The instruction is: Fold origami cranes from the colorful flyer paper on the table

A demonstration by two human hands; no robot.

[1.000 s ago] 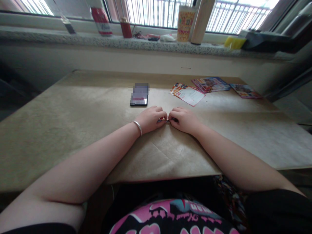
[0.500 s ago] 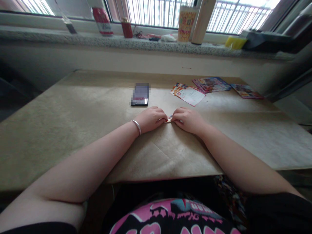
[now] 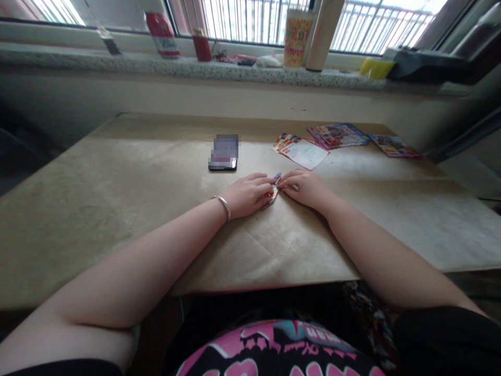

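Between my hands, on the table, lies a small folded piece of printed paper [image 3: 274, 194], white with red, yellow and blue on it. My left hand [image 3: 250, 194], with a silver bangle at the wrist, lies over its left part with fingers pressed down on it. My right hand [image 3: 303, 186] pinches the paper's right edge between thumb and fingertips. Fingers cover much of the paper, so its full shape is hidden. Just beyond my hands are several printed sheets [image 3: 307, 154], with a white one on top.
A phone [image 3: 224, 152] lies beyond my left hand. Colourful printed cards [image 3: 338, 136] and another stack [image 3: 395, 145] are at the back right of the table [image 3: 97, 209]. On the windowsill stand a red can [image 3: 162, 34], a patterned cup [image 3: 297, 39] and a yellow object [image 3: 376, 68].
The folded paper has turned from lying level to slanting, and more of it shows. My left hand has shifted right over it; my right hand's fingers have moved slightly up.
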